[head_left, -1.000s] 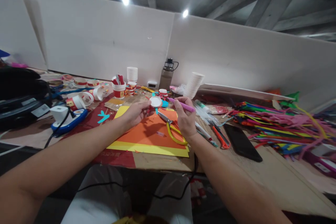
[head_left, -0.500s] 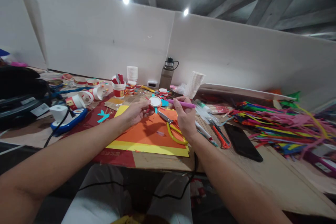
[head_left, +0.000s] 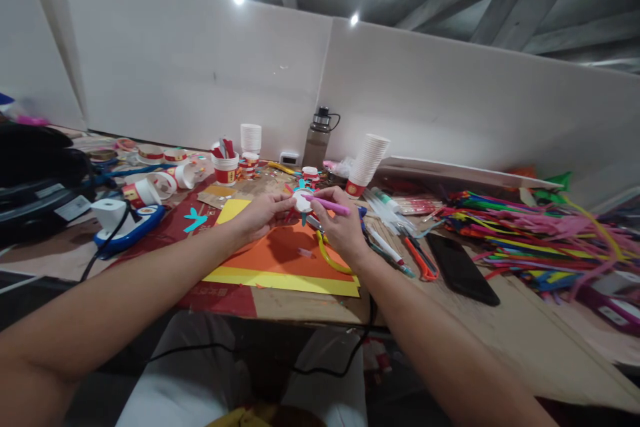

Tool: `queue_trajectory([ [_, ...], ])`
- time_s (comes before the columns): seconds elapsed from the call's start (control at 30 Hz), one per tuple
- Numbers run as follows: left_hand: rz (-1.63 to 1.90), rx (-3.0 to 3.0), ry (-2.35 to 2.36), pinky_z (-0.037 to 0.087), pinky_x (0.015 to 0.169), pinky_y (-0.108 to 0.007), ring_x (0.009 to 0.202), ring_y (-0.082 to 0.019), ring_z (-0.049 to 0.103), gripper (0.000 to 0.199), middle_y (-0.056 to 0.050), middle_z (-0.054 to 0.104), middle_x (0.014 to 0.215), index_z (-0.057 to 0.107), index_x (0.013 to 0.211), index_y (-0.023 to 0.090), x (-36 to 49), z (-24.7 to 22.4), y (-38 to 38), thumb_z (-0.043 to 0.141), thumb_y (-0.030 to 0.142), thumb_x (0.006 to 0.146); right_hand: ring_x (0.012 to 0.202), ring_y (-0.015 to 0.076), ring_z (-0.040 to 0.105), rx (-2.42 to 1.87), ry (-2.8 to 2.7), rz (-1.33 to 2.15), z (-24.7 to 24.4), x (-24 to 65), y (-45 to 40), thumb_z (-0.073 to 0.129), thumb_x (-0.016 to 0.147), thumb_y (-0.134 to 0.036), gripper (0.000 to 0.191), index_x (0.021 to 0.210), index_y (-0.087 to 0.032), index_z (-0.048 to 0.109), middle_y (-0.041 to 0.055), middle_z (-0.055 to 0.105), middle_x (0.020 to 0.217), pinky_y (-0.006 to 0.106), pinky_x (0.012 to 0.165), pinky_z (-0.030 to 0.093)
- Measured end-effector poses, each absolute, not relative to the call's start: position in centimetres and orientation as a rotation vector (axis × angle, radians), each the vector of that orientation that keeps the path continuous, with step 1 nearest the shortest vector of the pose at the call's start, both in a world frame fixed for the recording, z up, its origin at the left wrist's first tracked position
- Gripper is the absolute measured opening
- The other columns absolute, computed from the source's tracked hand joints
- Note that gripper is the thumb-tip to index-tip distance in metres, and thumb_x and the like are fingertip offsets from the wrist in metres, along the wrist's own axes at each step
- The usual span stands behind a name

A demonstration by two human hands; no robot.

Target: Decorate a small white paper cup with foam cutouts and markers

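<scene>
Near the front edge of the worktop, yellow-handled scissors lie on orange paper. Above it, the left hand pinches a turquoise-tabbed white disc in its fingertips; the right hand has its fingers closed on a pink marker, tip at the disc.

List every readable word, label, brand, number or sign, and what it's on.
None legible.
Red cardboard: printed characters, too small.
Red-banded cups: printed marks, blurred.
White label on black object: too small.
White sticker on purple item, far right: too small.
Small white box: no digits readable.
Pink pen in the right hand: no readable text.
</scene>
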State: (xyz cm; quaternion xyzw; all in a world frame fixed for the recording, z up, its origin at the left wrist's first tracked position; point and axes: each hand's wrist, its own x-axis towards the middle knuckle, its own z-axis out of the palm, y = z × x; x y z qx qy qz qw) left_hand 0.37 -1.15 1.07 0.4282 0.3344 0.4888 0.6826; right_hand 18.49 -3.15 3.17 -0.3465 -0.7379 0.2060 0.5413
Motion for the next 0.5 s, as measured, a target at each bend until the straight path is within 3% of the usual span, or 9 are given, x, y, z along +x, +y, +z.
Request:
queue_trajectory([
  [0.23,1.091,1.020,0.749,0.054,0.069,-0.026,0.059,-0.008,0.059,0.031,-0.002,0.064,0.069,0.068,0.081,0.010,0.58,1.30,-1.44,0.083,0.033,0.067,0.075,0.0170,0.061,-0.841,-1.766,0.446,3.14,18.57,-2.83,0.062,0.086,-0.042,0.022,0.088,-0.020,0.061,0.0032,0.066,0.083,0.030,0.069,0.047],
  [0.5,1.071,1.084,0.750,0.050,0.064,-0.023,0.061,-0.009,0.061,0.038,-0.003,0.066,0.072,0.066,0.084,0.011,0.50,1.24,-1.57,0.084,0.039,0.064,0.076,0.0172,0.060,-0.840,-1.768,0.433,3.00,18.52,-2.79,0.061,0.086,-0.041,0.021,0.087,-0.020,0.059,0.0027,0.064,0.082,0.030,0.069,0.046],
])
